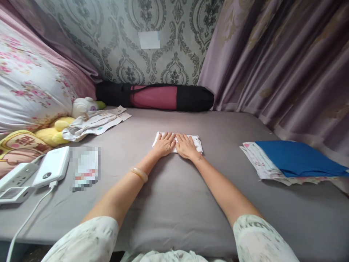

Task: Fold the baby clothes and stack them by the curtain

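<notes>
A small folded white cloth [199,143] with dark and reddish marks lies flat on the grey sheet. My left hand [164,144] rests palm down on its left part, fingers stretched forward. Beside it, my right hand [185,145] lies flat on the cloth's middle and right part, fingers slightly spread. The two hands nearly touch at the thumbs. Neither grips anything; the cloth's edges show beyond the fingers and at both sides, while its middle is hidden under my palms.
Folded clothes with a blue piece [297,158] on top sit at right. At left are a crumpled white garment [95,124], plush toys, a white power bank [52,166], a power strip [17,176] and a cable. A black and red bag [154,97] lies along the wall.
</notes>
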`<state>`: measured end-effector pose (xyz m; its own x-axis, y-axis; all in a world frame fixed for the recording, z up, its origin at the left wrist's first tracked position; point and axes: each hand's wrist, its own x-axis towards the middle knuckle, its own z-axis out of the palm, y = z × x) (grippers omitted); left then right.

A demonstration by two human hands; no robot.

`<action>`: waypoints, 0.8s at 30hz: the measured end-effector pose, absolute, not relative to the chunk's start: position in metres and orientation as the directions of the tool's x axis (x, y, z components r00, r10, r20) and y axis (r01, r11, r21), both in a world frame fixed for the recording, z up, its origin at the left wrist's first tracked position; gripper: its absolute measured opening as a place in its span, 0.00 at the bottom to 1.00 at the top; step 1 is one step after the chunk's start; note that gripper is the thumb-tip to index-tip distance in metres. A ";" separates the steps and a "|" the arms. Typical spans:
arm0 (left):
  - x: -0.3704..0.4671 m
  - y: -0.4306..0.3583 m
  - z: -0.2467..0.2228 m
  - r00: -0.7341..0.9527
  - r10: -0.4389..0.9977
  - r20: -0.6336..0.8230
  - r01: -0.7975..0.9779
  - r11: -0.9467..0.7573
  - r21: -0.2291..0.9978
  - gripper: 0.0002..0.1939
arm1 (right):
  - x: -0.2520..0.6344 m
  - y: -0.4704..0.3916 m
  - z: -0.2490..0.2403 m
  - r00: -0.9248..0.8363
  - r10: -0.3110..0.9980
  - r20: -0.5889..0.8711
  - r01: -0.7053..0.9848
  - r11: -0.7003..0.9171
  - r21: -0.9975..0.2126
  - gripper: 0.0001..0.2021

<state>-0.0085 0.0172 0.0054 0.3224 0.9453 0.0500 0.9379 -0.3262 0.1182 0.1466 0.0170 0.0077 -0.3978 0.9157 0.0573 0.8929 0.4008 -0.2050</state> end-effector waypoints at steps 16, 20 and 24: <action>-0.014 0.015 0.004 0.138 0.989 0.060 0.984 -0.143 0.102 0.41 | 0.161 0.012 0.014 -0.166 0.986 0.006 0.976 0.165 -0.143 0.40; -0.025 0.017 0.005 0.192 0.980 0.042 0.975 -0.196 0.106 0.40 | 0.179 0.016 0.014 -0.254 0.967 -0.030 0.961 0.249 -0.118 0.37; -0.035 0.019 0.004 0.246 0.969 0.016 0.965 -0.246 0.090 0.38 | 0.188 0.017 0.009 -0.303 0.953 -0.013 0.946 0.299 -0.122 0.35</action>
